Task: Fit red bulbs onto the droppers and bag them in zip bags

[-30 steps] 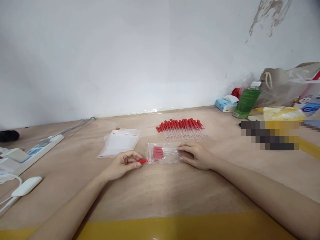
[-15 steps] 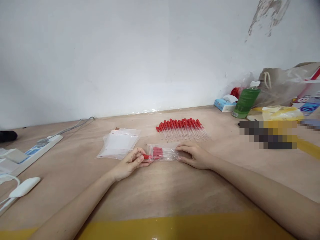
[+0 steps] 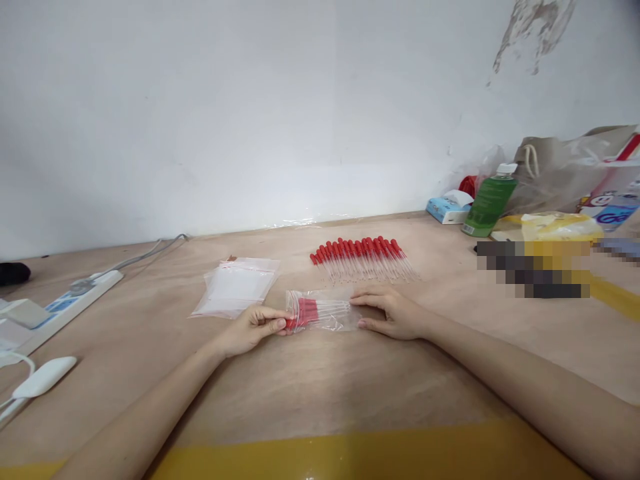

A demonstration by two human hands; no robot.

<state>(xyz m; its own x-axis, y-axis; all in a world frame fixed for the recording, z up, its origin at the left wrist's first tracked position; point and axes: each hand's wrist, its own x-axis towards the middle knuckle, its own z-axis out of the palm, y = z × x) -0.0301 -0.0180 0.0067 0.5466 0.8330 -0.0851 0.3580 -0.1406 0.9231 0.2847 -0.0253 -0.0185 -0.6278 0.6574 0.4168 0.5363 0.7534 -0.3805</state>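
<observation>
A clear zip bag (image 3: 334,324) lies in front of me, its red-striped mouth facing left. Inside it are several droppers (image 3: 309,309), red bulbs to the left and thin clear stems to the right. At the mouth, my left hand (image 3: 254,328) pinches the red bulb end of a dropper (image 3: 290,324); whether the fingers also grip the bag's edge I cannot tell. My right hand (image 3: 393,313) holds the bag's far end between thumb and fingers. Behind the bag is a row of loose red-bulbed droppers (image 3: 361,249). Flat zip bags (image 3: 237,287) are stacked beyond my left hand.
At left lie a white power strip (image 3: 95,293) with a grey cable and a white plug-like device (image 3: 53,375). On the right stand a green bottle (image 3: 491,203), a blue tissue pack (image 3: 447,209) and plastic bags (image 3: 563,227). Yellow tape (image 3: 300,457) runs along the front.
The bag with its droppers has shifted slightly left and towards me, its mouth spread a little wider. My left hand has moved slightly left; my right hand stays at the bag's end.
</observation>
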